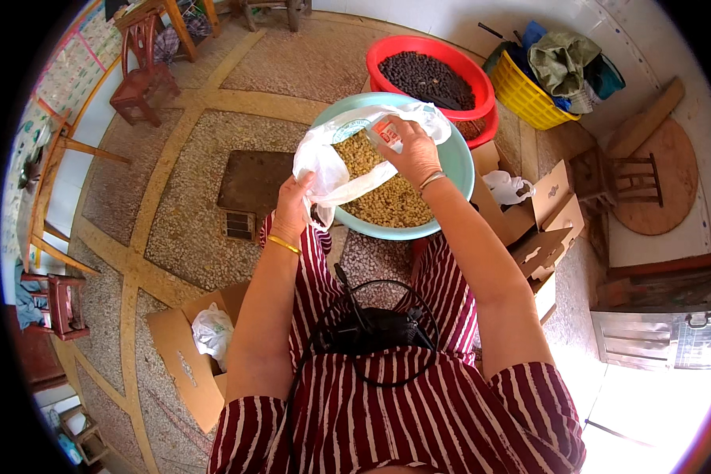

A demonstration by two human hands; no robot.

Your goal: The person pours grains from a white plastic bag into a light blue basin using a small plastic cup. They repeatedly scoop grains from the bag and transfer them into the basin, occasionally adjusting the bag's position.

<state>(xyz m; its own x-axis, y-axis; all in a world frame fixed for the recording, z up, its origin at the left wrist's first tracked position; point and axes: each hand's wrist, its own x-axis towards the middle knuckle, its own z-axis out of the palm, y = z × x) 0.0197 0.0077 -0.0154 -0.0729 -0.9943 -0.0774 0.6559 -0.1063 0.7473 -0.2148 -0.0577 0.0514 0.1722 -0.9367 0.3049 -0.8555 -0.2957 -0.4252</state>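
A wide pale-blue basin (463, 175) stands on the floor before my knees, holding a heap of small yellow-brown grains or pellets (391, 204). Across its mouth lies a white plastic bag (321, 158), its opening spread, with more of the pellets showing inside the rim. At the left of the basin my left hand (294, 204) grips the bag's edge. My right hand (412, 152) reaches over the bag's opening, fingers curled round a small, partly see-through thing with a red patch; the fingers hide most of it.
Behind the basin are red tubs (484, 85), the upper one full of dark pellets. A yellow basket (527, 93) holds cloth and bags. Open cardboard boxes flank me, right (551, 197) and left (183, 367). A dark floor plate (253, 186) lies left of the basin.
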